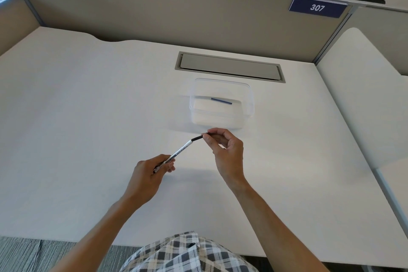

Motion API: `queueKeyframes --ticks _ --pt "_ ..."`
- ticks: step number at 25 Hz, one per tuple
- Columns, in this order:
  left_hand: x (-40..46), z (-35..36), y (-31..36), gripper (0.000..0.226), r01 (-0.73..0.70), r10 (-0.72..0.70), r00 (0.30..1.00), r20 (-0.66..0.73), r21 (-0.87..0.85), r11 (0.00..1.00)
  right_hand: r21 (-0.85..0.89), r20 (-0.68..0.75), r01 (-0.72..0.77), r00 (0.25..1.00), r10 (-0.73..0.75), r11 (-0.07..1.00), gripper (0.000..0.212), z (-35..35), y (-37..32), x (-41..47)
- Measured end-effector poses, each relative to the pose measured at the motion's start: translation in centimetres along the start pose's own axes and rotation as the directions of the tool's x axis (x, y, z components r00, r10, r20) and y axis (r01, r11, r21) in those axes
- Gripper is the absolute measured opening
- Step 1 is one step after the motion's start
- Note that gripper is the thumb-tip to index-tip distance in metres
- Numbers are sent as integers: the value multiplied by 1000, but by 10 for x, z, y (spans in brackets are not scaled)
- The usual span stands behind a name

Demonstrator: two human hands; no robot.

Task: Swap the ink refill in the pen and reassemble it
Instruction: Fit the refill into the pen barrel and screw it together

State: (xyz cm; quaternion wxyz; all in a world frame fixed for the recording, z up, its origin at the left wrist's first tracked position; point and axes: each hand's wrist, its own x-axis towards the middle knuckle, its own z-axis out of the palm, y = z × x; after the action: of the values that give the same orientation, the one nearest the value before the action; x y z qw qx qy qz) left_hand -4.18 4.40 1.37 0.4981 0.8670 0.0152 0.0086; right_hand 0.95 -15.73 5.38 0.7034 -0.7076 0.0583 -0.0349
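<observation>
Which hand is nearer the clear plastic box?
Right. The right hand pinches the pen's black end just in front of the clear plastic box; the left hand grips the barrel farther back.

Left grip (152,170) curled, right grip (225,146) apparently pinching at fingertips; both forearms reach forward.

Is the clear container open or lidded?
Open: the clear container shows a bare rim and no lid, with a blue refill lying inside.

A white surface (88,106) carries a clear tub (249,99), just before a grey hatch (229,66) set flush.
</observation>
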Motion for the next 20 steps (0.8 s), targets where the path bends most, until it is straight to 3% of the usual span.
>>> queueKeyframes --ticks 12,20 --pt "-2 0 -4 16 -11 11 1000 5 22 1000 -94 26 46 999 -43 995 7 -2 1 -2" --pt "0 -2 -3 12 -65 63 998 25 69 995 -144 225 0 974 33 990 8 -3 4 -4"
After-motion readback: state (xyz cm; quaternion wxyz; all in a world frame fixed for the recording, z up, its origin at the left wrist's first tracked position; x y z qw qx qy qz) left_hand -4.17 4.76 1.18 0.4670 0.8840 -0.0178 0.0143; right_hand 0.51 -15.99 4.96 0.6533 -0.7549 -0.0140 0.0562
